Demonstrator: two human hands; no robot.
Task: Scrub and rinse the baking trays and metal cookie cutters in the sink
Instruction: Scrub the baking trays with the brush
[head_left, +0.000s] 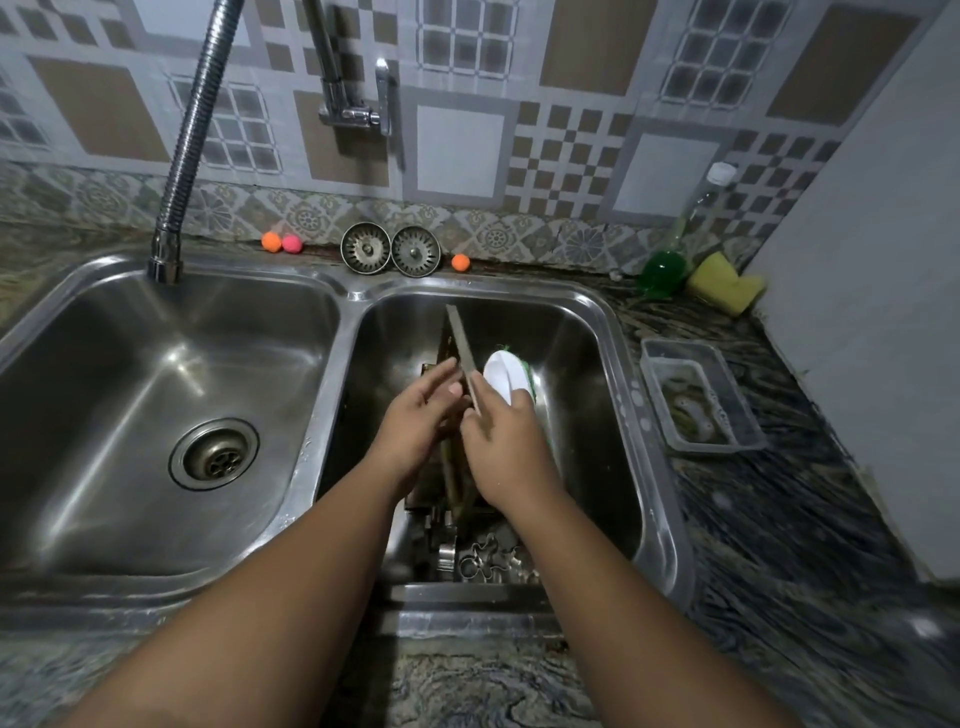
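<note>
Over the right sink basin (587, 332) a thin metal baking tray (460, 343) stands on edge, seen almost edge-on. My left hand (415, 421) holds its near end from the left. My right hand (506, 441) presses a white-backed scrubber with green bristles (501, 376) against the tray's right face. More trays (452, 488) stand below my hands, partly hidden. Several metal cookie cutters (483, 558), one gingerbread-man shaped, lie at the basin's near end.
The left basin (156, 374) has an open drain, with a flexible faucet hose (192, 130) above it. Two strainers (389, 250) and small coloured balls (280, 242) line the back ledge. A green soap bottle (667, 262), a yellow sponge (724, 280) and a clear plastic tub (698, 400) sit on the right counter.
</note>
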